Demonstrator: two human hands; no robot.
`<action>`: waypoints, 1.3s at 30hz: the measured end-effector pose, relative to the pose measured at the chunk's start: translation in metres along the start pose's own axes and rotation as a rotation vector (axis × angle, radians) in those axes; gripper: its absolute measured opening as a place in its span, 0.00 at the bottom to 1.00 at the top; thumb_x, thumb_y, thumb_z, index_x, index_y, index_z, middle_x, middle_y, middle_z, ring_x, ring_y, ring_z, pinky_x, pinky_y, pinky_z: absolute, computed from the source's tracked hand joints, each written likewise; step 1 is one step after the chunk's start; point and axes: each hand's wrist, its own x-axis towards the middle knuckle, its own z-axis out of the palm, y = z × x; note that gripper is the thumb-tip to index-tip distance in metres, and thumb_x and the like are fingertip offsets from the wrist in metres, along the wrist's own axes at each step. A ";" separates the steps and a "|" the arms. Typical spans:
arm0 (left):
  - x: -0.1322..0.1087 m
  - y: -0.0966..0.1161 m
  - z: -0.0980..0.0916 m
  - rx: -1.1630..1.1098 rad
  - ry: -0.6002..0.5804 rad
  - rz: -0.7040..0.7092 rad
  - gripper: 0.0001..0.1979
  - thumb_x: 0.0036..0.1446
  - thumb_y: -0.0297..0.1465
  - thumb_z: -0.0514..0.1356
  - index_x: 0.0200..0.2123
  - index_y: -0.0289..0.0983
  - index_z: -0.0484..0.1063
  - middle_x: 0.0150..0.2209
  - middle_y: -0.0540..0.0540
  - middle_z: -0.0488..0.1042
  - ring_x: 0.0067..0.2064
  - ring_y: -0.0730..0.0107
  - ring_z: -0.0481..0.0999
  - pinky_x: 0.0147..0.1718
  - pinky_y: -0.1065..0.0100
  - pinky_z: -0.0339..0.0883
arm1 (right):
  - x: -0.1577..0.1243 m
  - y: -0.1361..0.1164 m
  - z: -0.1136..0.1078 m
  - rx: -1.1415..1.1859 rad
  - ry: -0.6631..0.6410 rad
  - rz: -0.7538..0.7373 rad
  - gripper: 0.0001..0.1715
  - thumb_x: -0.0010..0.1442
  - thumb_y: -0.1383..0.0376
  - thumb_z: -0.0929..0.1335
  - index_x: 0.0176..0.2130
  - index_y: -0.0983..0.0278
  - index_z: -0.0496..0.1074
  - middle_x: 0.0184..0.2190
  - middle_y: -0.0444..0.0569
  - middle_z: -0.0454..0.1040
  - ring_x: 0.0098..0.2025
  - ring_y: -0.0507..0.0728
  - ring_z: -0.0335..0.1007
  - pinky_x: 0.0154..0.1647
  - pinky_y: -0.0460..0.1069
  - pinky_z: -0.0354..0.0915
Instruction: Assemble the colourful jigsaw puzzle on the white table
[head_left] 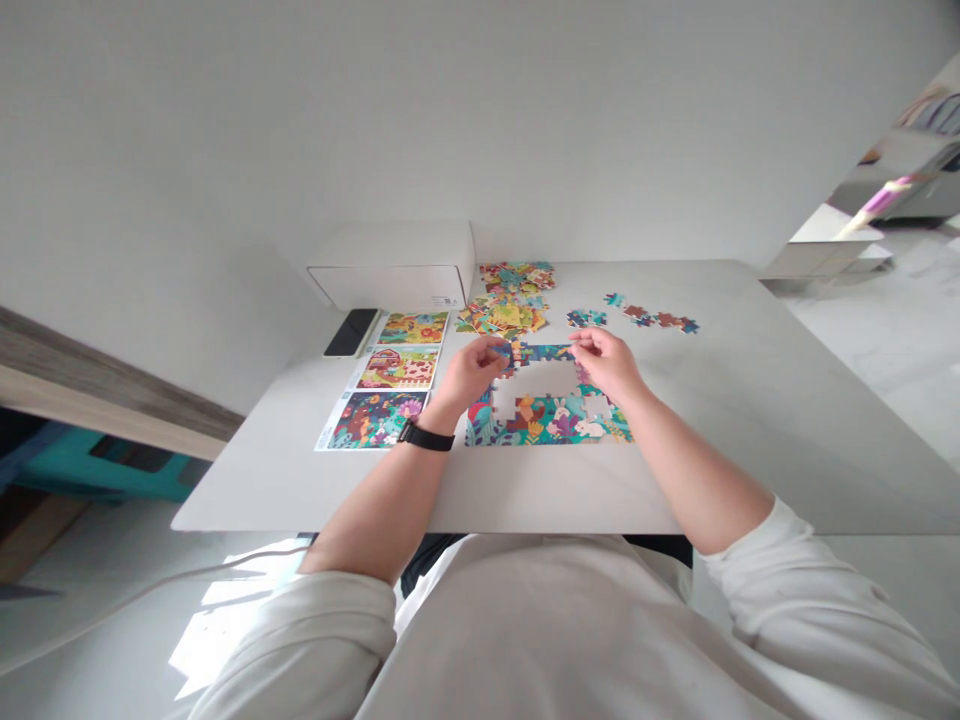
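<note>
Beside closed white box (394, 265), puzzle pieces (506, 312)

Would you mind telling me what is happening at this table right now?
A person seated at the white table has both hands on a half-built jigsaw puzzle whose middle is unfilled. The left hand appears to pinch a blue piece at the puzzle's top edge. The right hand touches that edge too, grip unclear. Loose pieces lie piled beyond, and a sheet of three pictures lies to the left.
</note>
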 end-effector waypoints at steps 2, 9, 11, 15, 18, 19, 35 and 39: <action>-0.001 -0.001 0.006 0.007 -0.010 -0.010 0.22 0.56 0.38 0.69 0.52 0.36 0.77 0.31 0.48 0.80 0.28 0.71 0.73 0.27 0.71 0.62 | -0.002 -0.002 0.001 -0.084 -0.029 -0.089 0.15 0.63 0.62 0.72 0.50 0.58 0.80 0.44 0.50 0.84 0.41 0.58 0.81 0.46 0.55 0.77; -0.012 0.013 0.024 0.038 -0.062 -0.056 0.22 0.58 0.37 0.68 0.55 0.37 0.77 0.31 0.50 0.79 0.27 0.74 0.72 0.25 0.72 0.63 | -0.018 -0.015 0.008 -0.438 -0.200 -0.546 0.23 0.64 0.66 0.74 0.58 0.55 0.76 0.63 0.54 0.76 0.65 0.68 0.72 0.67 0.65 0.71; -0.014 0.016 0.026 0.025 -0.057 -0.078 0.23 0.58 0.37 0.68 0.55 0.37 0.76 0.32 0.50 0.80 0.26 0.74 0.71 0.23 0.72 0.61 | -0.020 -0.018 0.009 -0.491 -0.196 -0.586 0.21 0.66 0.67 0.74 0.57 0.55 0.77 0.62 0.54 0.77 0.65 0.68 0.72 0.69 0.65 0.69; -0.013 0.015 0.028 0.008 -0.047 -0.104 0.23 0.59 0.36 0.68 0.57 0.37 0.74 0.34 0.49 0.81 0.25 0.75 0.71 0.23 0.72 0.63 | -0.020 -0.022 0.009 -0.514 -0.219 -0.542 0.17 0.67 0.66 0.72 0.55 0.56 0.78 0.58 0.54 0.79 0.62 0.67 0.74 0.68 0.63 0.68; -0.012 0.011 0.029 0.029 -0.030 -0.084 0.21 0.60 0.35 0.67 0.56 0.38 0.74 0.36 0.47 0.82 0.27 0.74 0.73 0.25 0.72 0.64 | -0.015 -0.022 0.003 -0.494 -0.191 -0.472 0.15 0.66 0.67 0.72 0.53 0.56 0.78 0.58 0.54 0.80 0.62 0.67 0.75 0.68 0.62 0.68; -0.011 0.010 0.028 0.040 -0.018 -0.064 0.20 0.61 0.34 0.67 0.56 0.38 0.74 0.36 0.47 0.83 0.29 0.73 0.74 0.26 0.72 0.65 | -0.012 -0.021 -0.001 -0.484 -0.156 -0.443 0.15 0.66 0.67 0.72 0.52 0.57 0.78 0.57 0.54 0.80 0.62 0.67 0.75 0.68 0.62 0.68; -0.011 0.004 0.021 0.479 0.000 0.205 0.13 0.66 0.29 0.62 0.52 0.38 0.79 0.50 0.40 0.83 0.50 0.58 0.82 0.55 0.58 0.74 | 0.004 0.009 -0.007 -0.535 -0.105 -0.287 0.14 0.64 0.67 0.73 0.50 0.58 0.80 0.53 0.54 0.83 0.56 0.67 0.78 0.61 0.61 0.71; -0.013 0.004 0.023 0.563 -0.157 0.300 0.15 0.66 0.29 0.61 0.54 0.39 0.80 0.56 0.39 0.82 0.57 0.53 0.80 0.61 0.52 0.73 | 0.003 0.015 0.005 -0.617 -0.216 -0.296 0.15 0.63 0.69 0.74 0.50 0.57 0.81 0.52 0.53 0.85 0.55 0.67 0.79 0.60 0.61 0.71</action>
